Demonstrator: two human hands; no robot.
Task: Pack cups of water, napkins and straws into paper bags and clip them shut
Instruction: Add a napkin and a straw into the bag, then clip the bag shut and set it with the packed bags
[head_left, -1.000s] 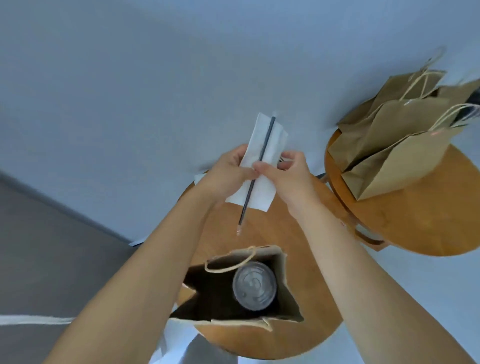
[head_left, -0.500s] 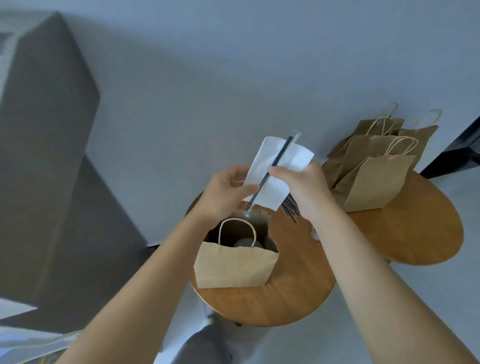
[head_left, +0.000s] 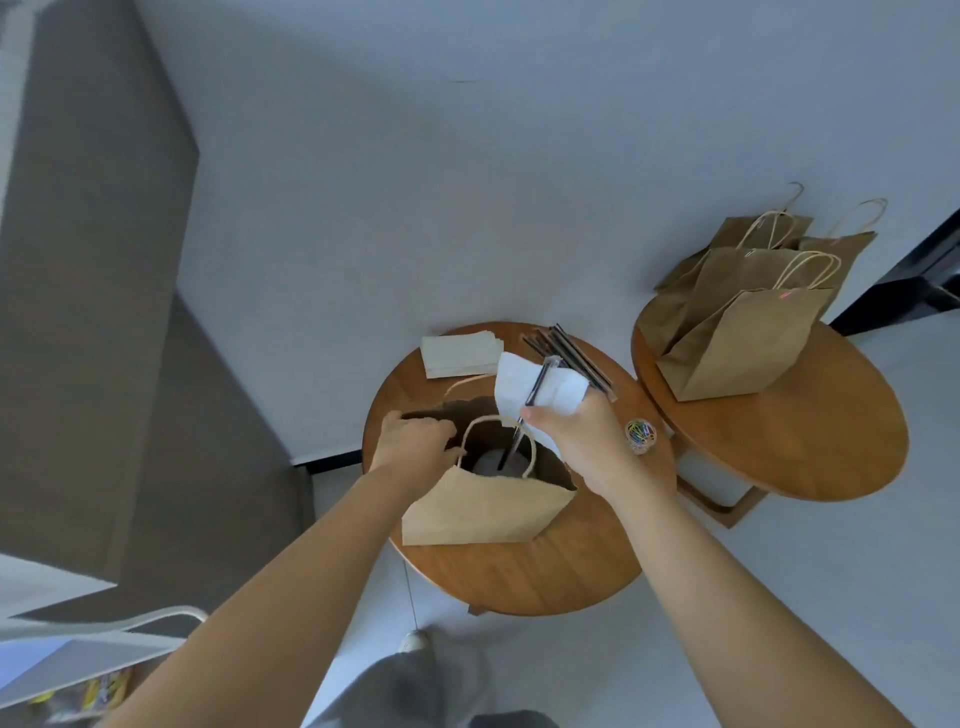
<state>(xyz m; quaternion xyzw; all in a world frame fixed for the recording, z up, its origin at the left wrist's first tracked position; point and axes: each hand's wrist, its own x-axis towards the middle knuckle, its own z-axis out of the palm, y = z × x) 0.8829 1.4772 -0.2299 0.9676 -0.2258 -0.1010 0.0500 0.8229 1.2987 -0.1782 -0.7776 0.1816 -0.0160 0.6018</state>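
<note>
An open brown paper bag (head_left: 483, 512) stands on the near round wooden table (head_left: 519, 577). Inside it the pale lid of a cup (head_left: 488, 464) shows. My right hand (head_left: 576, 441) pinches a white napkin (head_left: 524, 387) and a black straw (head_left: 532, 397) together above the bag's mouth, the straw's lower end dipping into the bag. My left hand (head_left: 415, 441) grips the bag's left rim and holds it apart.
A stack of napkins (head_left: 460, 353) and a bundle of black straws (head_left: 571, 353) lie at the table's far side. A small jar of coloured clips (head_left: 640, 434) stands right of my hand. Several paper bags (head_left: 748, 322) stand on a second round table (head_left: 810, 441) to the right.
My right hand has come down with the napkin and straw to the bag's mouth. My left hand let go of the napkin and took hold of the bag's rim.
</note>
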